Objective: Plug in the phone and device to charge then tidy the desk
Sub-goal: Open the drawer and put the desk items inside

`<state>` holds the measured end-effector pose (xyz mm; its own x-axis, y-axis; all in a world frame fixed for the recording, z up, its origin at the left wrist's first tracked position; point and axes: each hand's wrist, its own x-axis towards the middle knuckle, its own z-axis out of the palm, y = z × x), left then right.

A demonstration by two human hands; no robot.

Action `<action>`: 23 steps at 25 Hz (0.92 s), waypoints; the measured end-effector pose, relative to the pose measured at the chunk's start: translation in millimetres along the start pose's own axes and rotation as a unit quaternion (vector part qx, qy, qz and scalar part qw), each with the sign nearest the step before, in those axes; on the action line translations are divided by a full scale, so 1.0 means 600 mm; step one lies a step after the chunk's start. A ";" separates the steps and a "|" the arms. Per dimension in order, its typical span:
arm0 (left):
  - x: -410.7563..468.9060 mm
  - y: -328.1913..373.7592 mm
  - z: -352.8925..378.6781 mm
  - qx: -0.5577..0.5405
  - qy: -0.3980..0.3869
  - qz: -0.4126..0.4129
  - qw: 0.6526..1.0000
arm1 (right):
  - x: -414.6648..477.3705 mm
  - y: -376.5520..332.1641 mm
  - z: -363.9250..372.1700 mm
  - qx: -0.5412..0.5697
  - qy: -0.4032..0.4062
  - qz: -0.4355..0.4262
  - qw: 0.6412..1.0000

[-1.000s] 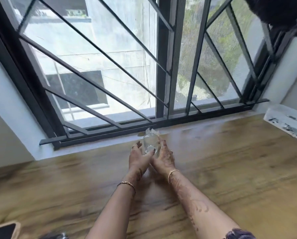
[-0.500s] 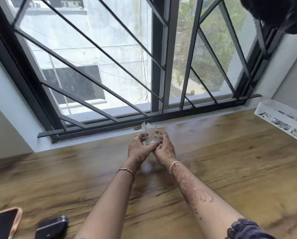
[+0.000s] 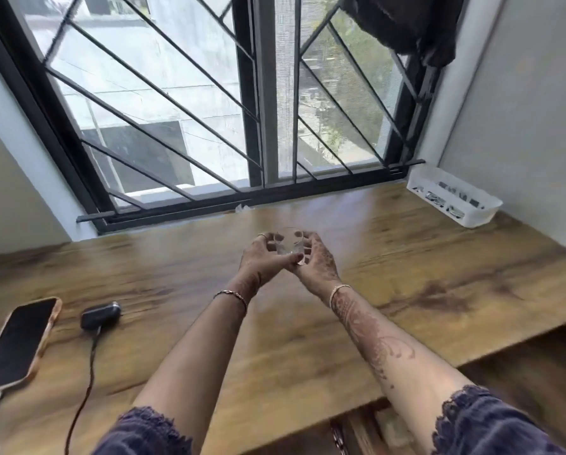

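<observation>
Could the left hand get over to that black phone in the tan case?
Probably, but not freely: the left hand grips a small clear glass together with the right hand. Only bare wooden desk and a small dark device lie between it and the black phone.

Both forearms reach forward and converge, wrists close together. The left hand [image 3: 261,257] and right hand [image 3: 319,262] hold a glass [image 3: 288,244] between them, fingers curled round its sides, left thumb across its near side.
</observation>
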<state>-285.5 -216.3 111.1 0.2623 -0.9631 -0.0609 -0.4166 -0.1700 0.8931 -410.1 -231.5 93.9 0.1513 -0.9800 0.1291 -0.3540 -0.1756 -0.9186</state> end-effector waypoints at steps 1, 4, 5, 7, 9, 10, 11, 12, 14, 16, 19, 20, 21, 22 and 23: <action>-0.032 0.010 0.017 -0.006 -0.001 -0.001 1.000 | -0.029 0.001 -0.026 -0.009 -0.003 -0.001 1.000; -0.138 0.040 0.074 -0.024 0.009 -0.003 1.000 | -0.122 0.006 -0.110 -0.014 -0.008 -0.006 1.000; -0.172 0.051 0.093 -0.031 0.010 -0.003 0.999 | -0.151 0.009 -0.136 -0.016 -0.007 -0.008 1.000; -0.234 0.072 0.127 -0.042 0.008 0.001 0.999 | -0.203 0.019 -0.185 -0.033 -0.012 -0.013 0.999; -0.285 0.087 0.161 -0.049 0.003 0.000 0.999 | -0.246 0.031 -0.226 -0.049 -0.016 -0.016 0.999; -0.309 0.095 0.178 -0.054 0.002 0.000 0.999 | -0.265 0.038 -0.245 -0.050 -0.015 -0.017 0.998; -0.328 0.098 0.196 -0.057 0.000 -0.001 0.998 | -0.283 0.045 -0.262 -0.055 -0.013 -0.014 0.998; -0.348 0.101 0.214 -0.062 -0.005 -0.002 0.998 | -0.302 0.053 -0.281 -0.058 -0.011 -0.010 0.998; -0.374 0.101 0.251 -0.062 -0.019 -0.004 0.998 | -0.332 0.073 -0.312 -0.078 -0.009 0.000 0.997; -0.398 0.100 0.285 -0.055 -0.039 -0.009 0.998 | -0.363 0.098 -0.342 -0.098 -0.009 0.011 0.995; -0.429 0.092 0.337 -0.067 -0.089 -0.020 0.994 | -0.402 0.135 -0.387 -0.119 -0.009 0.036 0.992; -0.436 0.086 0.355 -0.068 -0.106 -0.025 0.992 | -0.412 0.146 -0.403 -0.130 -0.011 0.039 0.991; -0.442 0.082 0.370 -0.066 -0.122 -0.029 0.990 | -0.421 0.153 -0.417 -0.145 -0.014 0.044 0.988; -0.446 0.077 0.387 -0.058 -0.135 -0.030 0.989 | -0.429 0.162 -0.433 -0.157 -0.017 0.047 0.986; -0.447 0.073 0.403 -0.046 -0.144 -0.034 0.988 | -0.435 0.170 -0.444 -0.169 -0.019 0.058 0.984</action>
<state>-584.3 -15.8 58.6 0.0235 -0.9718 -0.2345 -0.3231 -0.2293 0.9182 -731.8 -18.7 66.1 0.1240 -0.9922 0.0106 -0.6562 -0.0899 -0.7492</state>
